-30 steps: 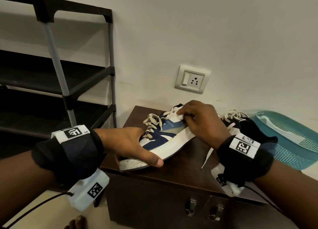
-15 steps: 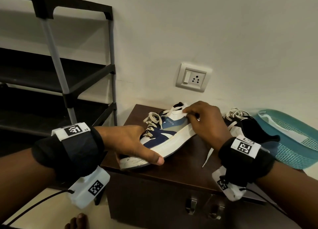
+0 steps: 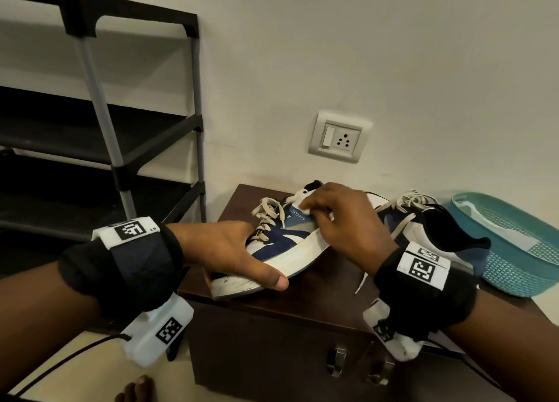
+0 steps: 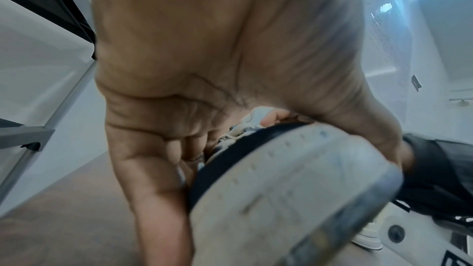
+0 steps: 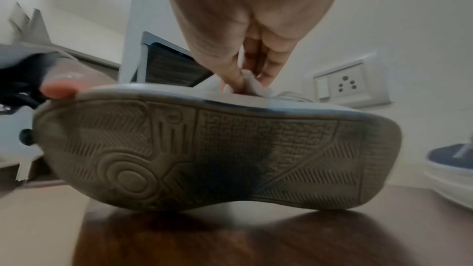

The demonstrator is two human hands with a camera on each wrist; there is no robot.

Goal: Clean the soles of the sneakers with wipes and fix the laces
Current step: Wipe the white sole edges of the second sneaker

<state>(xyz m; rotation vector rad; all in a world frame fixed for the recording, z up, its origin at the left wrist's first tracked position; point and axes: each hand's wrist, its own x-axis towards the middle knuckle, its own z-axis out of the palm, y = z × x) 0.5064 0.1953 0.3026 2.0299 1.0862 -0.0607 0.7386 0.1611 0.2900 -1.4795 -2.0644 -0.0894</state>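
Sneaker [image 3: 281, 244], blue-and-white with cream laces, lies tilted on the brown wooden surface [image 3: 326, 283]; left hand [image 3: 223, 250] clamps its toe so its grimy sole faces out, right hand [image 3: 348, 220] pinches a white wipe [image 5: 252, 84] at its collar

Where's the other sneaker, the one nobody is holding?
In the head view, the second sneaker sits on the wooden cabinet behind the right hand, beside the teal basket.

- Two sneakers were on the brown cabinet [image 3: 272, 317]: one sneaker [image 3: 281, 250] toward its left, a second sneaker [image 3: 423, 235] toward its right.
- One white wipe [image 3: 302, 203].
- One teal basket [image 3: 520, 250] right of the cabinet.
- One shoe rack [image 3: 121, 147] left of it.
- One wall socket [image 3: 338, 137] above it.
- Two hands: left hand [image 3: 223, 250], right hand [image 3: 348, 223].
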